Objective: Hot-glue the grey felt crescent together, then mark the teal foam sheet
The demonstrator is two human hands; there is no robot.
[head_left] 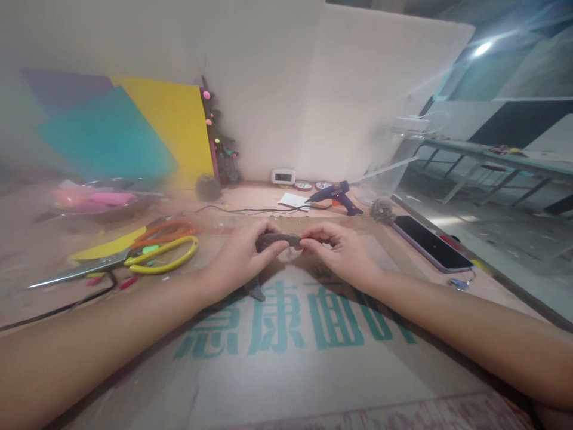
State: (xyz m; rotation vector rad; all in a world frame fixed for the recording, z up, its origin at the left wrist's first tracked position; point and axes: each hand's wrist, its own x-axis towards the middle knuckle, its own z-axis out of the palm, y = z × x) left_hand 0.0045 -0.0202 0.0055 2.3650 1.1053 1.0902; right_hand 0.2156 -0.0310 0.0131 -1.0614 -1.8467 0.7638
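Observation:
My left hand [244,251] is closed round a dark grey-brown rolled piece [280,238], thumb along its near side. My right hand [338,248] pinches the right tip of the same piece between thumb and fingers. Below my left palm a dark, flat, pointed end [255,291] hangs down; whether it belongs to the rolled piece I cannot tell. Both hands are just above a board with green printed characters [286,316]. What the piece is made of does not show clearly.
Scissors [134,254] with orange and yellow handles lie left. A hot glue gun [335,196] stands behind my hands, its dark cord [250,209] running left. A phone [432,243] is at right, near the table edge. A small digital clock [283,176] stands at the back.

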